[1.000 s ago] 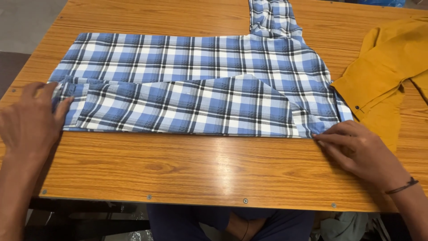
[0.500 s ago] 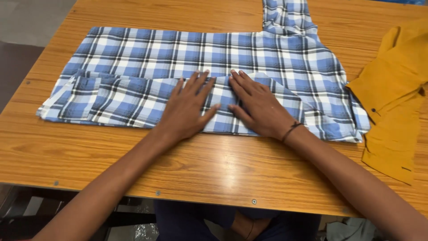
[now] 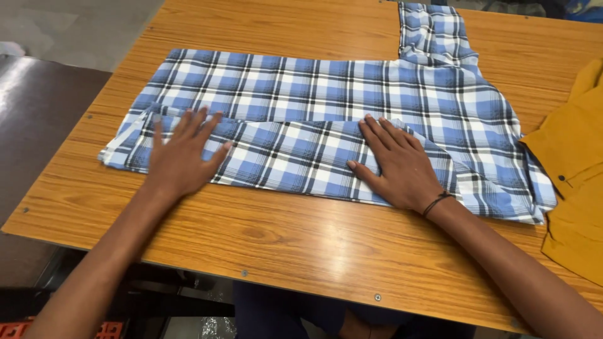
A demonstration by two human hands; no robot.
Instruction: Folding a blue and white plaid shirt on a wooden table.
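While each hand, left hand and right hand, lies flat and open, the blue plaid shirt shows its near edge folded.

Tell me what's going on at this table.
A person is folding a blue plaid shirt on a wooden table. The near edge is folded over, and both palms lie flat on that fold: left hand toward the left end, right hand near the middle. One sleeve lies toward the far edge. A yellow garment lies at the right.
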